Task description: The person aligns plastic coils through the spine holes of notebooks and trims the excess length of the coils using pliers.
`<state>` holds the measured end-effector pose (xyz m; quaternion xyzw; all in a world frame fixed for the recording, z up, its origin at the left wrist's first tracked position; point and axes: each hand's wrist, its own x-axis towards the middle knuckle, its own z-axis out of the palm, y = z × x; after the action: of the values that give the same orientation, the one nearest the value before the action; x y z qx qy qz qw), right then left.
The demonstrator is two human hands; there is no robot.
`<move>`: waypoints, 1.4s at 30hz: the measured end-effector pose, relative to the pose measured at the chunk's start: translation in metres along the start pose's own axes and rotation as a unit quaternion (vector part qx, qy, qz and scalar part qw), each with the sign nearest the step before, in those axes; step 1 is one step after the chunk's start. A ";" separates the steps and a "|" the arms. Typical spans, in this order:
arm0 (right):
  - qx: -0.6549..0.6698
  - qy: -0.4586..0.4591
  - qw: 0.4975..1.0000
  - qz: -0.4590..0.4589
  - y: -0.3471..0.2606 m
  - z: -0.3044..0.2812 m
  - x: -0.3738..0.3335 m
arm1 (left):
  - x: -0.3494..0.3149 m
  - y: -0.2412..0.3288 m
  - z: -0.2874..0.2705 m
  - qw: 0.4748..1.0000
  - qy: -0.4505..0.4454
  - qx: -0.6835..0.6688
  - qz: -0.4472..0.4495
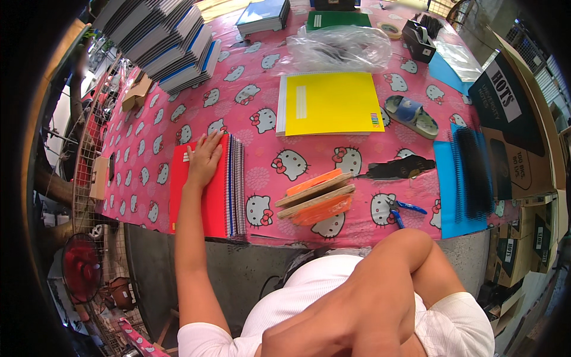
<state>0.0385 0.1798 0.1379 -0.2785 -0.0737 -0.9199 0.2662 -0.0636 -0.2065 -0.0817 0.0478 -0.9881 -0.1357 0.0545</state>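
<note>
My left hand (206,158) lies flat, fingers stretched, on the upper part of a red notebook (199,205). This notebook tops a stack of spiral-bound notebooks (235,184) whose coiled edges face right, near the table's front left. My right hand (351,318) is raised close to the camera, its arm bent in front of my white shirt. The lower edge of the picture cuts off its fingers, so whether it holds anything is hidden. Between the two arms, on the table, lie wooden blocks with orange faces (315,199). Blue-handled pliers (401,211) rest farther right.
A yellow notebook (333,104) lies mid-table, below crumpled clear plastic (345,50). Tall notebook stacks (166,44) stand far left. Rightward are a blue slipper (411,116), black spiral coils (471,172) on blue sheets, a tape dispenser (419,40) and an open cardboard box (517,131).
</note>
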 end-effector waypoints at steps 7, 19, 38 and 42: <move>-0.491 -0.191 0.818 0.231 -0.076 -0.096 0.043 | -0.019 0.010 -0.010 0.992 0.084 0.087 -0.041; -0.770 0.422 0.437 0.196 -0.212 -0.379 0.048 | -0.116 0.261 0.022 0.996 -0.010 -0.010 0.093; -0.943 0.194 0.272 0.014 -0.200 -0.276 0.057 | -0.014 0.192 0.012 0.805 -0.013 -0.578 -0.133; -0.746 0.175 0.640 -0.057 -0.216 -0.260 0.057 | 0.039 0.176 0.019 0.782 0.100 -0.597 -0.146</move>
<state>-0.2395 0.2633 -0.0446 -0.2117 0.6695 -0.7079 -0.0768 -0.1185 -0.0375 -0.0480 0.1627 -0.6794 -0.6997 0.1498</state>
